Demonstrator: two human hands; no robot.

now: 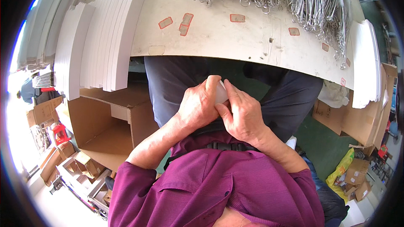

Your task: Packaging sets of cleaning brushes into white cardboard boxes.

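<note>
At the far left, a row of long white panels (107,38) is stood on the desk (210,40), and below them an open cardboard box (142,122) is set, its inside exposed. Above the lap, just off the near edge of the desk, a small white piece (221,94) is held between both hands. Its left side is gripped by the left hand (197,103), whose fingers are curled in closely. Its right side is covered by the right hand (245,115), whose fingers are extended and laid together over it, with the thumb bent beneath; the piece is mostly hidden, so its full shape cannot be told. Along the far side of the desk, toward the right, looped metal wires (320,10) are heaped. At the right end, white sheets (365,65) are stacked, and below, a yellow bag (344,167) is seen.
</note>
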